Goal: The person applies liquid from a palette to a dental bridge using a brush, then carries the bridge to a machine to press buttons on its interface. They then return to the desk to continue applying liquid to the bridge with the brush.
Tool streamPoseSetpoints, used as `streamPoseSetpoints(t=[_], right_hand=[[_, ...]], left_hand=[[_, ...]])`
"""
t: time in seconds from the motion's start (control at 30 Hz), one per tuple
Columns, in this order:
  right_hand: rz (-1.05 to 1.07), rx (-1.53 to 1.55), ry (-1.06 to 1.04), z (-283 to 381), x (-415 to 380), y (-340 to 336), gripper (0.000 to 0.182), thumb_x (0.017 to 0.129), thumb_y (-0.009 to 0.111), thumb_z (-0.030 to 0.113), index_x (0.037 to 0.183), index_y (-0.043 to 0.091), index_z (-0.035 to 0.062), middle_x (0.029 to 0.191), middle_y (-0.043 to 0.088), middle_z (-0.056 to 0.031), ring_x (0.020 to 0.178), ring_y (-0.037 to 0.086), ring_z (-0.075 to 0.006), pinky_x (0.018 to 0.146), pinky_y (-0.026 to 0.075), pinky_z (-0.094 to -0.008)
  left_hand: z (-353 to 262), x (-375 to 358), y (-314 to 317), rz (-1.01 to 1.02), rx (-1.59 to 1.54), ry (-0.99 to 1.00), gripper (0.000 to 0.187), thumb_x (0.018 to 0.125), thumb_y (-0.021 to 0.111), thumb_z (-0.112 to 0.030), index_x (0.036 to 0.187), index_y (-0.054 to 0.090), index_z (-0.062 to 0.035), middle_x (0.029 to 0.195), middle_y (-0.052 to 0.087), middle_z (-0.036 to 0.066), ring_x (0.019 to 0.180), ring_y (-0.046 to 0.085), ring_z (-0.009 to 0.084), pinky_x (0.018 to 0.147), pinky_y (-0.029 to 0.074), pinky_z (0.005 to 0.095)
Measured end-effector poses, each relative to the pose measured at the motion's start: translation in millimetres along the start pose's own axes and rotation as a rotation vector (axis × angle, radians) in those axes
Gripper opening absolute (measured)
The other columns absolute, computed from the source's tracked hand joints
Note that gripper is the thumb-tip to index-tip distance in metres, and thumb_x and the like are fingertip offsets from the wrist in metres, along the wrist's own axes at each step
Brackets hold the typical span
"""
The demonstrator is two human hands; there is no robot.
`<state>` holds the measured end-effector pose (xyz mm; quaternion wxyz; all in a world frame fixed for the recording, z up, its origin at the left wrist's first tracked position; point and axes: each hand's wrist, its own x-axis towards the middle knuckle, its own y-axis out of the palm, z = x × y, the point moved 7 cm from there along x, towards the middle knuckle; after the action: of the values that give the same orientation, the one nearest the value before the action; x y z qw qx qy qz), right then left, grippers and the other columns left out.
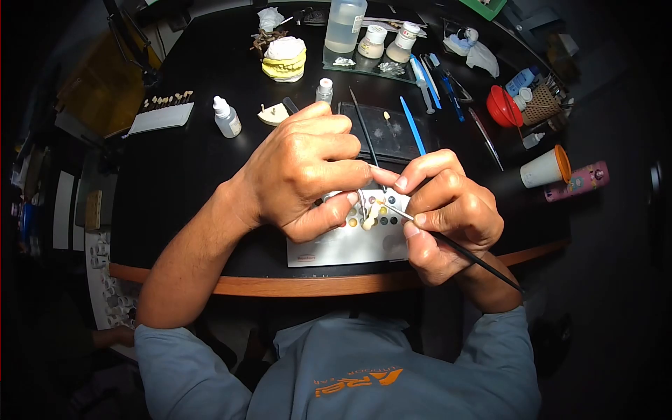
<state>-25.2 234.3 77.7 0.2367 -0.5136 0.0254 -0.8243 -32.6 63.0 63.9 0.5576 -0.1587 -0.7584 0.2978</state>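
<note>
- This side of the paint tray (pixel 336 250) ran the table's wooden edge (pixel 280 285), with nothing in hand there
- Above the tray's coloured dots hung the tooth-shaped piece (pixel 369 222), on the side of the left hand (pixel 308 168); that hand's thumb and forefinger were pinched narrow, seemingly on a thin holder (pixel 361 201), though the grip itself was partly hidden
- Over the tray's right side, the right hand (pixel 455 213) held a brush (pixel 465 253) between close-set thumb and fingers, the tip at or just beside the piece; one finger reached toward the left hand, perhaps bracing
- The step looked like dabbing colour onto the piece, and the next move seemed to call for a steady left pinch and a light stroke, or a fresh dip in the tray's dots
- Just beyond the tray lay a dark slab (pixel 392 140), a second brush (pixel 365 133) and a blue stick (pixel 413 126) across it
- Farther beyond the tray stood two lidded jars (pixel 401 43) (pixel 371 43)
</note>
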Motion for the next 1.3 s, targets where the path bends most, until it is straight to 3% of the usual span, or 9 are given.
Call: streamPoseSetpoints(t=[0.87, 0.97, 1.07, 1.17, 1.27, 1.3], right_hand=[[-0.017, 0.04, 0.039, 2.0, -0.1, -2.0, 0.016, 0.072, 0.067, -0.01, 0.08, 0.058, 0.0011, 0.075, 0.063, -0.0098, 0.085, 0.069, -0.0296, 0.083, 0.064, -0.0447], [-0.013, 0.042, 0.024, 2.1, 0.5, -1.9, 0.016, 0.073, 0.067, -0.009, 0.08, 0.058, 0.0016, 0.075, 0.063, -0.0094, 0.085, 0.069, -0.0295, 0.081, 0.063, -0.0429], [0.006, 0.023, 0.029, 2.2, 0.4, -1.9, 0.015, 0.074, 0.067, -0.008, 0.08, 0.058, 0.0017, 0.075, 0.063, -0.0095, 0.085, 0.069, -0.0294, 0.081, 0.063, -0.0428], [-0.014, 0.035, 0.058, 1.0, -1.7, -3.0, 0.014, 0.075, 0.067, -0.008, 0.08, 0.058, 0.0012, 0.076, 0.063, -0.0099, 0.086, 0.069, -0.0293, 0.082, 0.064, -0.0447], [-0.031, 0.066, 0.065, 0.9, -0.9, -3.1, 0.013, 0.075, 0.066, -0.008, 0.08, 0.058, 0.0006, 0.076, 0.063, -0.0103, 0.087, 0.068, -0.0291, 0.083, 0.065, -0.0461], [-0.023, 0.068, 0.057, 0.9, -0.6, -2.8, 0.013, 0.075, 0.066, -0.008, 0.081, 0.058, 0.0005, 0.076, 0.063, -0.0103, 0.087, 0.068, -0.0291, 0.083, 0.065, -0.0461]], left_hand=[[-6.1, 3.7, -5.0, 0.028, 0.109, 0.042, 0.046, 0.075, 0.06, -0.033, 0.101, 0.082, -0.0035, 0.07, 0.049, 0.005, 0.065, 0.042, 0.021, 0.07, 0.031, 0.0388], [-6.7, 5.2, -6.5, -0.021, 0.094, 0.03, 0.018, 0.064, 0.066, -0.026, 0.071, 0.06, -0.0105, 0.071, 0.044, 0.003, 0.069, 0.042, 0.0226, 0.068, 0.032, 0.0386], [-7.9, 5.5, -6.5, -0.03, 0.099, 0.035, 0.018, 0.064, 0.065, -0.026, 0.071, 0.06, -0.0106, 0.071, 0.043, 0.003, 0.068, 0.042, 0.0224, 0.068, 0.032, 0.0386], [-6.3, 2.4, -4.5, 0.021, 0.128, 0.061, 0.043, 0.079, 0.059, -0.033, 0.101, 0.082, -0.0041, 0.07, 0.048, 0.005, 0.065, 0.042, 0.0213, 0.07, 0.032, 0.0394], [-7.9, 4.8, -5.9, -0.04, 0.109, 0.051, 0.018, 0.064, 0.065, -0.026, 0.071, 0.06, -0.0107, 0.071, 0.043, 0.002, 0.067, 0.042, 0.0223, 0.067, 0.032, 0.0387], [-7.9, 4.7, -5.5, -0.038, 0.105, 0.051, 0.018, 0.064, 0.065, -0.026, 0.071, 0.061, -0.0107, 0.071, 0.043, 0.002, 0.067, 0.042, 0.0222, 0.067, 0.032, 0.0387]])
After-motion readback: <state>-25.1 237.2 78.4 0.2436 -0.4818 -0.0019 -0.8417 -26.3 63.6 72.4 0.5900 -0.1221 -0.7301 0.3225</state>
